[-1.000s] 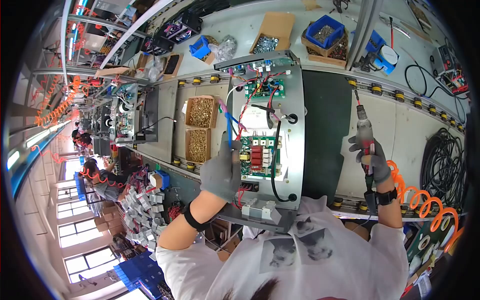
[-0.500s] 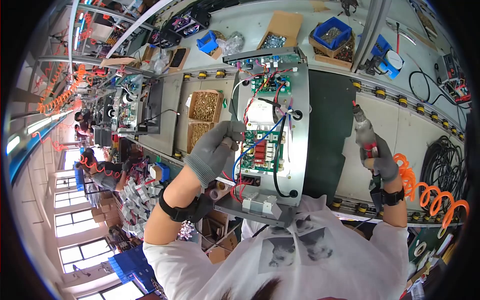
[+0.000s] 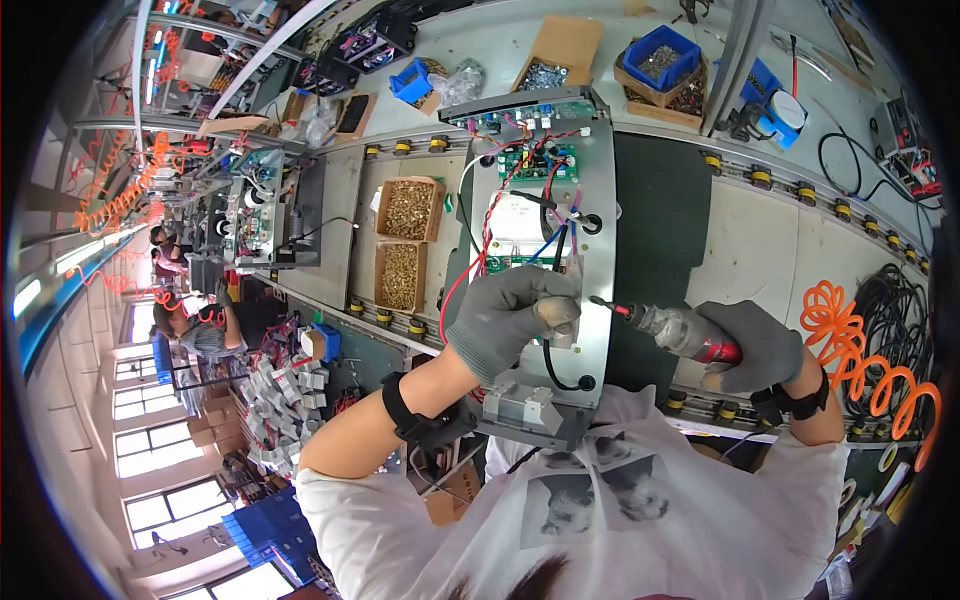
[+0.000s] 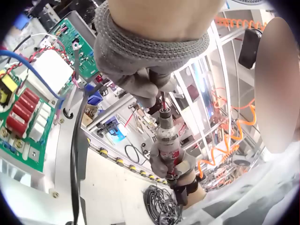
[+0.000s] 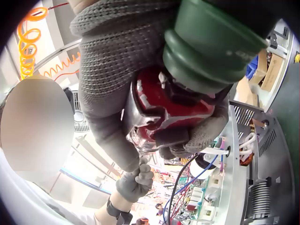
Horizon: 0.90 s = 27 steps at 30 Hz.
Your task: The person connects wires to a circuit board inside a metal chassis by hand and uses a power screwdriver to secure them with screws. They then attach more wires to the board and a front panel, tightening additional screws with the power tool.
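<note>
My right hand, in a grey glove, grips a worn red-and-grey power screwdriver, its bit pointing left across the chassis edge. My gloved left hand is over the metal chassis, fingers curled and thumb against them, right by the bit tip. I cannot tell whether a small part sits between those fingertips. In the left wrist view the bit reaches up to the left fingers. Green circuit boards, a white block and red, blue and black wires fill the chassis; the left hand covers much of the lower board.
Two cardboard boxes of small brass parts stand left of the chassis. Blue bins and open boxes line the back bench. An orange coiled hose and coiled black cable are at right. Rollers edge the conveyor.
My left hand let go of the blue wire, then moved right across the chassis. The screwdriver, upright earlier, has swung left and down in my right hand, so its bit meets the left fingers.
</note>
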{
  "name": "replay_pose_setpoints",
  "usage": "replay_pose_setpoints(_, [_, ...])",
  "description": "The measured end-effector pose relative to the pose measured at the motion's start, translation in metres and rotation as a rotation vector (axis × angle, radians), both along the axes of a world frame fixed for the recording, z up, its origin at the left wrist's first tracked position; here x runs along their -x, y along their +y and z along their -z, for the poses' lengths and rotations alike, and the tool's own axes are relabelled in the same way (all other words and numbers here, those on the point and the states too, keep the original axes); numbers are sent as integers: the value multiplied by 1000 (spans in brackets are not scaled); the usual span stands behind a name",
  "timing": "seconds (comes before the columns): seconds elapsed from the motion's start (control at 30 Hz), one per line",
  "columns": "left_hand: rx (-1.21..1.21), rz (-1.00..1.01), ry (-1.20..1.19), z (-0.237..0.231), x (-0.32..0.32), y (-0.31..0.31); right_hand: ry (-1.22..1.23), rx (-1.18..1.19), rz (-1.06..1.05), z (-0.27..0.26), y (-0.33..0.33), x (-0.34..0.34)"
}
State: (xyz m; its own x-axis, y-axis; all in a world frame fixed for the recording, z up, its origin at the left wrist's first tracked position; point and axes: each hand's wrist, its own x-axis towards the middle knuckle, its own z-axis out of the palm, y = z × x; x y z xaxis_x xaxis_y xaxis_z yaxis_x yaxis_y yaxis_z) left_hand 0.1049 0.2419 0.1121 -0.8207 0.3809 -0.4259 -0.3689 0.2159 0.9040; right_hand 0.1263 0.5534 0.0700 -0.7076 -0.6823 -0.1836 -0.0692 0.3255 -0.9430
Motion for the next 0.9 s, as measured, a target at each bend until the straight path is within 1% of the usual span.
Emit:
replay_pose_setpoints(0.1, [-43, 1, 38, 3, -3, 0, 44, -26, -43, 4, -5, -1])
replay_pose_setpoints(0.17, [-104, -28, -46, 5, -4, 2, 34, -41, -79, 4, -8, 1])
replay_pose_setpoints(0.3, [-64, -23, -91, 2, -3, 5, 50, -38, -58, 8, -10, -1])
replay_pose_setpoints(0.37, [1, -28, 10, 3, -6, 6, 26, -56, -58, 7, -11, -2])
replay_pose_setpoints(0.4, [1, -24, 8, 0, -7, 9, 24, -56, -54, 7, -11, -2])
replay_pose_setpoints(0.47, [371, 57, 276, -11, -9, 17, 41, -88, -56, 8, -12, -4])
replay_pose_setpoints(0.5, [371, 61, 274, -11, -8, 17, 39, -87, -53, 8, -12, -4])
replay_pose_setpoints(0.57, [395, 126, 449, -11, -7, 18, 16, -81, -65, 10, -12, -4])
replay_pose_setpoints(0.6, [395, 129, 447, -10, -6, 18, 13, -80, -63, 12, -11, -4])
replay_pose_setpoints(0.67, [186, -73, 51, -9, -4, 18, 12, -33, -62, 17, -12, -6])
replay_pose_setpoints(0.77, [245, -88, 69, -9, -4, 19, -51, 2, -57, 19, -15, -6])
replay_pose_setpoints(0.9, [209, -128, 55, -4, -7, 19, -66, 45, -36, 27, -19, -9])
